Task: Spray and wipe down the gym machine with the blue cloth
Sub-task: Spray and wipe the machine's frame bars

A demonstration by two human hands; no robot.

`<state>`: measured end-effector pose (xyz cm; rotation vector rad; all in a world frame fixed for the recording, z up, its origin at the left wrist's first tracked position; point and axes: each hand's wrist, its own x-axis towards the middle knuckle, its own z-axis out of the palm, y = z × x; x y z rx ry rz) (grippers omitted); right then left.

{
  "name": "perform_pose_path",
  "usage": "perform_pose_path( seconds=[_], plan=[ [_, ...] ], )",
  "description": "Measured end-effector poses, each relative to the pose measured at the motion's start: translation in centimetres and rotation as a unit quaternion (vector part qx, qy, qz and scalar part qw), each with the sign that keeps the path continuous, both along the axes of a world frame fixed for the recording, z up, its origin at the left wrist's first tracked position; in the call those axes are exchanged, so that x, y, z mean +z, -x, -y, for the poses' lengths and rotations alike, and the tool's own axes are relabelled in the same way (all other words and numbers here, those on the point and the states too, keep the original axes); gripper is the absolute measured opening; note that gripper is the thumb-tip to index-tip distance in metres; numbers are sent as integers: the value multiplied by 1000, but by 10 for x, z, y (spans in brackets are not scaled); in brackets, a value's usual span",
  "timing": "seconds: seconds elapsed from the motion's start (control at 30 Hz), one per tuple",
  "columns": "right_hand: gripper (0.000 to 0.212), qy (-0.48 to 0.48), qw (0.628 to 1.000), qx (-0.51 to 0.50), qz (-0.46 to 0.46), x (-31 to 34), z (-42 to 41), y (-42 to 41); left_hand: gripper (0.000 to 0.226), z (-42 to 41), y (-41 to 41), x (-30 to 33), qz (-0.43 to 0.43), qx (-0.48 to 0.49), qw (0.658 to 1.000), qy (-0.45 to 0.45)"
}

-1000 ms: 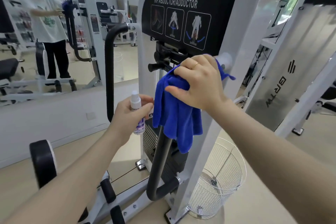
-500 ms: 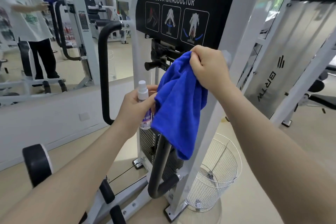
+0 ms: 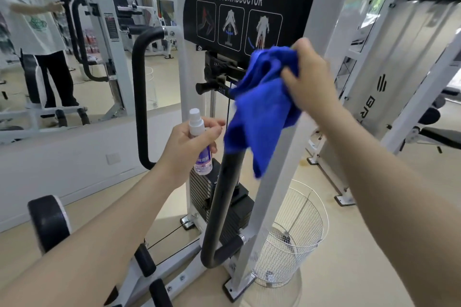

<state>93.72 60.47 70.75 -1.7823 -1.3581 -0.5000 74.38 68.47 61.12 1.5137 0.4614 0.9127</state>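
A white hip abductor/adductor machine (image 3: 321, 15) stands in front of me, with a black placard (image 3: 249, 7) and black curved handles (image 3: 224, 202). My right hand (image 3: 309, 77) grips a blue cloth (image 3: 262, 107) against the machine's right upright, just below the placard; the cloth hangs down over the black handle. My left hand (image 3: 189, 147) holds a small clear spray bottle (image 3: 200, 147) with a white nozzle, upright, just left of the cloth and in front of the weight stack (image 3: 232, 209).
A white wire basket (image 3: 299, 237) sits on the floor right of the machine's base. A wall mirror (image 3: 74, 57) at left shows a person and other machines. Another white BRTW machine (image 3: 404, 57) and a bench (image 3: 439, 132) stand at right. A black padded roller (image 3: 47, 222) is at lower left.
My right hand has carried the blue cloth up the right upright, from the handle's level to just under the placard. The left hand with the bottle has stayed about where it was.
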Motion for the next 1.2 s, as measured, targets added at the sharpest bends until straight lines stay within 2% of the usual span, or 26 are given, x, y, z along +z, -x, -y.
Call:
perform_pose_path(
  seconds=[0.07, 0.2, 0.23, 0.33, 0.4, 0.47, 0.5, 0.53, 0.6, 0.63, 0.67, 0.73, 0.8, 0.87, 0.93, 1.0, 1.1, 1.2],
  plan=[
    [13, -8, 997, 10, -76, -1, 1, -13, 12, 2, -1, -2, -17, 0, 1000, -3],
    [21, -81, 987, 113, -83, -29, -1, 13, 18, -1, -1, -8, -35, -16, 999, 1],
    [23, -91, 985, 134, -57, -36, -1, 19, 16, -2, 0, -7, -29, -28, 999, 9],
    [19, -94, 976, 168, 105, -55, 5, 33, 25, -7, -1, -6, -13, -47, 998, 41],
    [16, -68, 950, 177, 249, -78, 7, 42, 20, -11, -3, -4, -12, -36, 999, 30],
    [12, -35, 929, 162, 331, -89, 10, 44, 12, -14, -6, -3, -11, -17, 1000, 15],
    [9, -31, 935, 146, 322, -82, 8, 42, 6, -15, -7, -2, -13, -2, 1000, 11],
    [8, -32, 953, 122, 275, -69, 5, 41, 9, -16, -7, -1, -13, 15, 1000, 7],
    [10, -38, 993, 73, 80, -36, -5, 40, 18, -18, -6, 1, -14, 25, 1000, 2],
    [12, -42, 998, 50, -7, -23, -12, 38, 18, -22, -4, 2, -16, 22, 1000, 4],
    [14, -45, 998, 18, -38, -18, -17, 37, 17, -24, -2, 1, -18, 18, 1000, 5],
    [16, -56, 998, -27, 18, -24, -19, 45, 15, -30, 4, 2, -26, 10, 1000, 0],
    [14, -61, 994, -5, 86, -40, -14, 62, 14, -36, 9, 2, -36, 11, 999, -17],
    [10, -25, 983, 17, 183, -64, -11, 76, 14, -40, 14, 3, -38, 12, 999, -19],
    [4, 68, 949, 37, 305, -95, -8, 88, 14, -43, 21, 3, -33, 10, 999, -19],
    [14, 143, 907, 63, 390, -112, -5, 91, 13, -46, 29, 1, -34, 6, 999, -19],
    [19, 123, 886, 26, 447, -88, -9, 80, 13, -50, 38, -3, -52, -4, 998, -26],
    [22, 27, 915, -88, 392, -56, -20, 78, 13, -56, 43, -6, -60, -11, 998, -21]
  ],
)
